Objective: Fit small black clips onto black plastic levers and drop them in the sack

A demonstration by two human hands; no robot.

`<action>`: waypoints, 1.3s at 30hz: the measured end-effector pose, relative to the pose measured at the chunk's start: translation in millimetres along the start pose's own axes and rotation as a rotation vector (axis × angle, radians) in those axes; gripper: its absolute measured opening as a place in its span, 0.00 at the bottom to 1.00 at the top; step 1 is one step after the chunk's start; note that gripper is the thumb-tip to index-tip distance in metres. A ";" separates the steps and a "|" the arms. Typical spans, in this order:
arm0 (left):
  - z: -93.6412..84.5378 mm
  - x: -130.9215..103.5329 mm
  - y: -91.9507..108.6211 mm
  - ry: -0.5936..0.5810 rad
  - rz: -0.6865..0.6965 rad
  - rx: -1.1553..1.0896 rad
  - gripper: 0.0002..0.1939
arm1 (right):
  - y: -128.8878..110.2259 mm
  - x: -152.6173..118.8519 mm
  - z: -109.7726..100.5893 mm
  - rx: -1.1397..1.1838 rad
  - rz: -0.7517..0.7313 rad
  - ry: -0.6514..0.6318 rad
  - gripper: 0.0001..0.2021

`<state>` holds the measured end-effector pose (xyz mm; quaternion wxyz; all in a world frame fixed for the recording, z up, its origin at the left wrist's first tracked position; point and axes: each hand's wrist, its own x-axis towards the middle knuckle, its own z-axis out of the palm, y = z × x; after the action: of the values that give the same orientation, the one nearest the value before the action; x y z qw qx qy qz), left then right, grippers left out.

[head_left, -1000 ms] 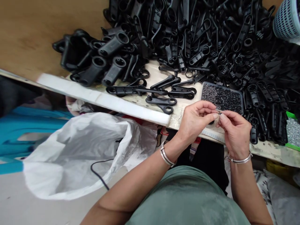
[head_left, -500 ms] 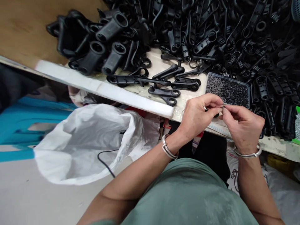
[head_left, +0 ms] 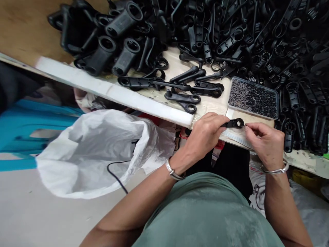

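Note:
My left hand (head_left: 208,132) is closed on the handle of a black ring-ended part (head_left: 235,123), whose ring points right. Just right of that ring, the thumb and fingers of my right hand (head_left: 266,139) are pinched together at its edge; whatever they hold is too small to make out. Behind both hands lies a clear plastic box (head_left: 253,115) filled with tiny dark and grey pieces. More black ring-ended parts (head_left: 182,98) lie on the table to the left of the box.
Big heaps of black plastic parts (head_left: 228,41) cover the back and right of the table. A white foam strip (head_left: 115,94) runs along the front edge. Below it at left gapes a white sack (head_left: 89,151) with a black cord.
My hands have moved apart from a fingertip-to-fingertip pinch. The black part in my left hand, mostly hidden before, now shows its ring. The camera view has shifted slightly.

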<state>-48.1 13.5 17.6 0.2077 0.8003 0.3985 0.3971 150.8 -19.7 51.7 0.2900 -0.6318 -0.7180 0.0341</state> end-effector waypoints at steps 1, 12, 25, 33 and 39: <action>2.0 -1.0 0.9 0.019 -0.001 -0.005 0.09 | -2.1 0.4 1.5 -0.024 -0.044 -0.002 0.07; 7.9 -3.3 -0.6 0.077 0.018 -0.042 0.08 | -11.3 1.4 14.7 -0.287 -0.239 -0.048 0.09; 11.1 -4.7 -2.6 0.104 0.009 -0.106 0.07 | -23.4 25.6 -2.6 -0.049 0.252 -0.468 0.11; 13.2 -6.1 -6.7 0.097 0.006 -0.154 0.09 | -26.3 34.2 -3.6 -0.134 0.234 -0.484 0.10; 14.8 -6.8 -8.5 0.107 0.021 -0.180 0.08 | -35.5 31.8 -0.1 -0.329 0.156 -0.444 0.10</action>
<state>-42.7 12.9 0.1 0.2530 0.7601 0.3632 0.4757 118.2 2.7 78.4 0.0156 -0.7006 -0.7092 0.0768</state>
